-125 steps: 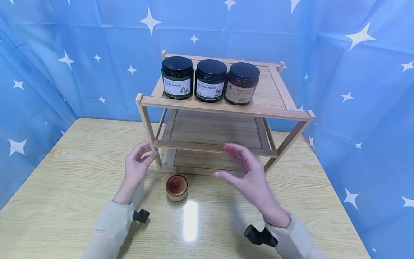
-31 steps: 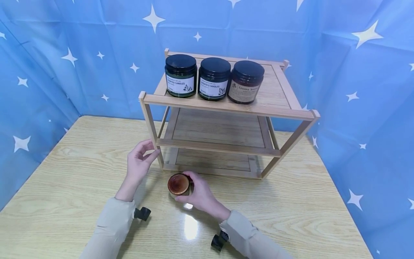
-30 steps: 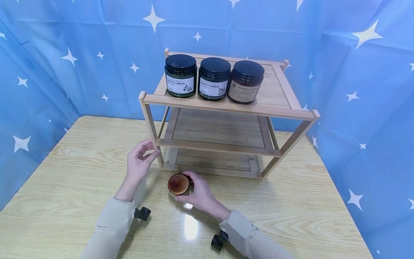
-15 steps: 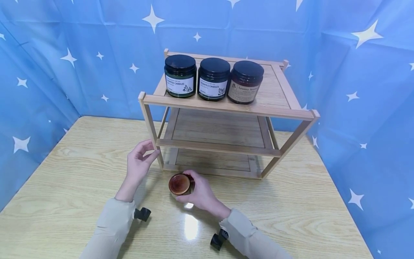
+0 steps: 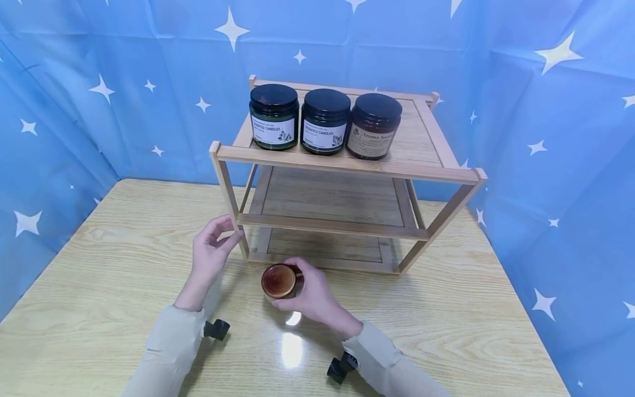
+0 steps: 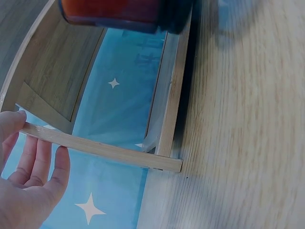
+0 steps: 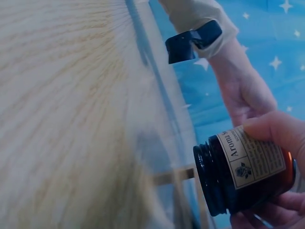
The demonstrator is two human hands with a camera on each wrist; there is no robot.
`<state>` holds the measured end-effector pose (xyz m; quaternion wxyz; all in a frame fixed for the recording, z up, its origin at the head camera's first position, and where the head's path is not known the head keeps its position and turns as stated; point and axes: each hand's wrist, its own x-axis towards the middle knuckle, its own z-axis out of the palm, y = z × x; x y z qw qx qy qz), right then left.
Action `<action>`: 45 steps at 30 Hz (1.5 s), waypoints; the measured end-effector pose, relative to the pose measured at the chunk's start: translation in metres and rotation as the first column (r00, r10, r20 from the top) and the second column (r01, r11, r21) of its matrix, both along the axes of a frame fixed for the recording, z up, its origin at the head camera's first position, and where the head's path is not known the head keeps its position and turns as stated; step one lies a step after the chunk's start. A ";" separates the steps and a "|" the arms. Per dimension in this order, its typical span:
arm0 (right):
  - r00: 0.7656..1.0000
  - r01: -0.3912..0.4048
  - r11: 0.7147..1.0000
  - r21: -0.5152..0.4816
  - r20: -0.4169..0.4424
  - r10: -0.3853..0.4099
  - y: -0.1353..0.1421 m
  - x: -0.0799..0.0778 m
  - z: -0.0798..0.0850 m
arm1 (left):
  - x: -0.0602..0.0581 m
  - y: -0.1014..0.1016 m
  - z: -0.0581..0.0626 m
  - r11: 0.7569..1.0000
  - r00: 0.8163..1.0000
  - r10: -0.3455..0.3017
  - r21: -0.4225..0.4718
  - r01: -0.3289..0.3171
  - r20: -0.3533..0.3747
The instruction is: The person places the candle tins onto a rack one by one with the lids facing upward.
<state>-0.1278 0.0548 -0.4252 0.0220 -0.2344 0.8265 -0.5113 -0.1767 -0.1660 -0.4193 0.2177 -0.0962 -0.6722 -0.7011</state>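
Note:
In the head view, my right hand [image 5: 315, 292] grips an amber glass candle jar [image 5: 279, 281] from its right side, in front of the rack. The jar is upside down, its glass base facing up. The right wrist view shows its beige "Aroma" label [image 7: 252, 157] under my thumb, and its dark ridged neck end towards the table. A gap shows between jar and tabletop in the left wrist view. My left hand [image 5: 210, 248] pinches the front left post [image 6: 95, 145] of a wooden shelf rack [image 5: 347, 166], thumb on one side, fingertips on the other.
Three black-lidded candle jars stand in a row on the top shelf: two green ones, left [image 5: 274, 117] and middle [image 5: 324, 121], and an amber one [image 5: 374, 127] at right. Below is a middle shelf [image 5: 332, 193]. A blue star-patterned curtain [image 5: 149, 110] hangs behind the wooden table [image 5: 124, 248].
My right hand came in from the right with spread fingers and took hold of the candle jar. Lately the jar has risen a little and shifted slightly right. My left hand stays at the post.

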 end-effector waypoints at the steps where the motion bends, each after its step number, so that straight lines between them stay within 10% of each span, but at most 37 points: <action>1: 1.000 0.001 1.000 -0.001 -0.007 -0.001 0.001 0.000 0.001 | 0.000 0.000 0.000 1.000 1.000 0.000 0.000 0.000 -0.002; 45: 0.988 0.116 0.993 -0.019 -0.100 -0.117 0.055 0.006 0.067 | 0.000 0.000 0.000 1.000 1.000 -0.005 -0.013 0.005 0.002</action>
